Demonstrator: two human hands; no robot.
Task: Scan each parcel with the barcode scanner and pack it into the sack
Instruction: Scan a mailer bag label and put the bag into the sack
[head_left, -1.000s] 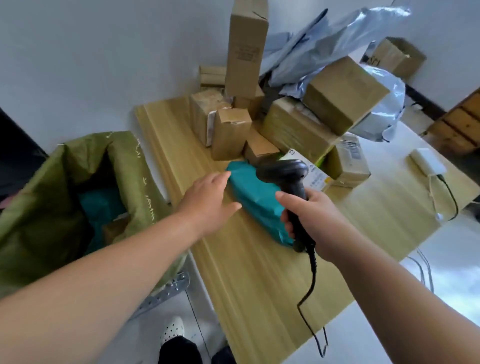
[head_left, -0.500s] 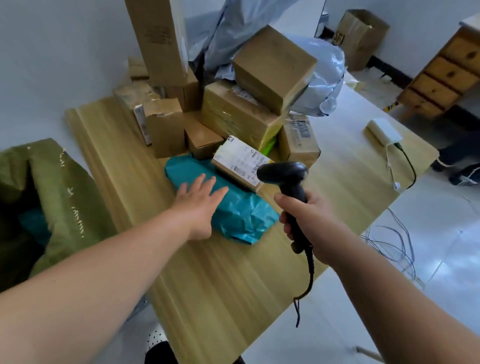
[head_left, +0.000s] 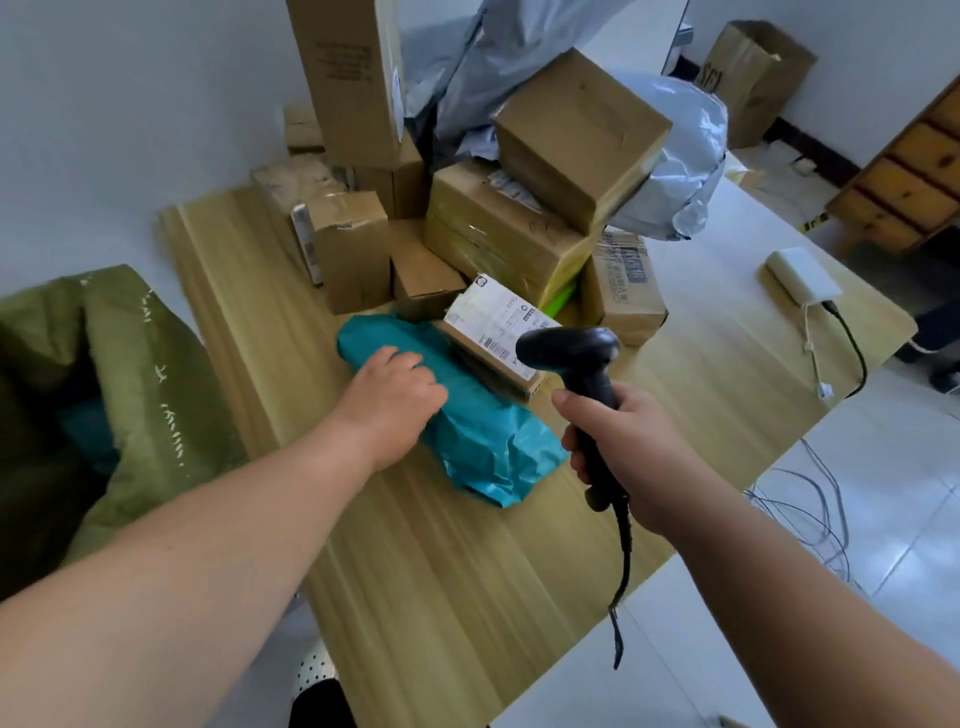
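Left hand (head_left: 396, 395) on teal parcel (head_left: 488, 441)

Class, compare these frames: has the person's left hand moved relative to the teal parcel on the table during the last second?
Yes. The left hand has come forward from the near edge of the teal parcel onto its top, fingers curled toward the far end nearest the cardboard boxes.

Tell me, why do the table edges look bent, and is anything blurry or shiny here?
Head view: the wide-angle lens bows the table edges and stretches both forearms near the frame borders. Daylight glares off the grey plastic bag and the floor. The label on the small box is too soft to read.
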